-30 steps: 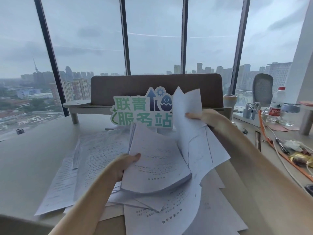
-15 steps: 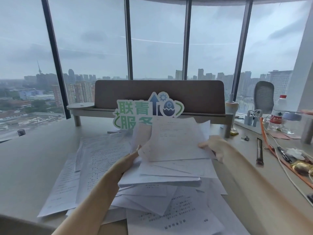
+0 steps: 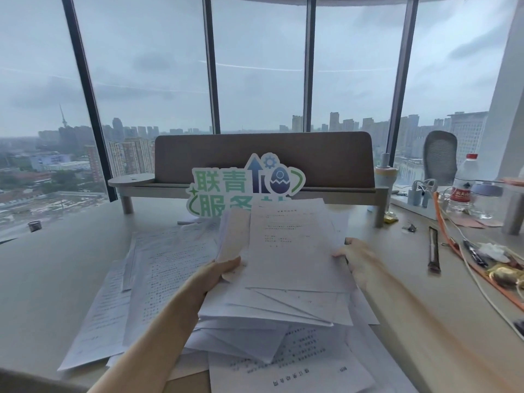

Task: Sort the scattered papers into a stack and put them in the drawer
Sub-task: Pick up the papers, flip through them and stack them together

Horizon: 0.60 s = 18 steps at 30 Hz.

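Both hands hold a loose stack of papers (image 3: pixel 286 251) tilted up above the middle of the desk (image 3: pixel 56 279). The left hand (image 3: pixel 215 276) has its grip closed on the stack's left edge, thumb on top; the right hand (image 3: pixel 357 256) pinches the right edge. More scattered sheets (image 3: pixel 158 273) lie beneath and to the left. At far right stand a capped water bottle (image 3: pixel 465 185), contents unclear, and a lidded glass jar (image 3: pixel 486 201).

head view | looks forward, down (close) | desk (image 3: pixel 42 279), windows (image 3: pixel 255 66)
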Motion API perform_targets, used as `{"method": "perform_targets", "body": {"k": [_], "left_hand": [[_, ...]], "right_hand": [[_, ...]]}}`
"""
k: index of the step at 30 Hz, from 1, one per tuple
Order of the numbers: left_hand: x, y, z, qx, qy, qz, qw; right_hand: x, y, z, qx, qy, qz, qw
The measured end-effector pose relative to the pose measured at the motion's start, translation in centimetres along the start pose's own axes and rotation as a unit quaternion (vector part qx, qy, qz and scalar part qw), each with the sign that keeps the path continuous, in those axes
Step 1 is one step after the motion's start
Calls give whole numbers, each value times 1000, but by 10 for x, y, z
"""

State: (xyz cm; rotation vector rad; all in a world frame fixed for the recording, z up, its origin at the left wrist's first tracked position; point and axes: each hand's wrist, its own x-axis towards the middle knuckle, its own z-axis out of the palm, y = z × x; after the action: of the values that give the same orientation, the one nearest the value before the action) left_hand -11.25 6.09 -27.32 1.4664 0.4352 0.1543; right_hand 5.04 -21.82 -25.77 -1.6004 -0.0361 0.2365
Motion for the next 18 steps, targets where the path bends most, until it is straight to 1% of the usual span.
{"method": "perform_targets", "body": {"k": [4, 7, 12, 15, 18], "left_hand": [[0, -1, 0, -1, -15, 0, 1000], [1, -1, 1, 0, 3, 12, 1000], [3, 3, 5, 26, 42, 20, 999], [3, 1, 5, 30, 38, 16, 999], [5, 1, 3, 35, 30, 10, 999]], "right_hand": [[-6, -1, 2, 31, 13, 19, 999], [-9, 0, 5, 17, 9, 36, 999], [-15, -2, 6, 18, -18, 27, 999], [-18, -3, 7, 25, -8, 13, 1000], [-18, -3, 7, 54, 8, 19, 998]]}}
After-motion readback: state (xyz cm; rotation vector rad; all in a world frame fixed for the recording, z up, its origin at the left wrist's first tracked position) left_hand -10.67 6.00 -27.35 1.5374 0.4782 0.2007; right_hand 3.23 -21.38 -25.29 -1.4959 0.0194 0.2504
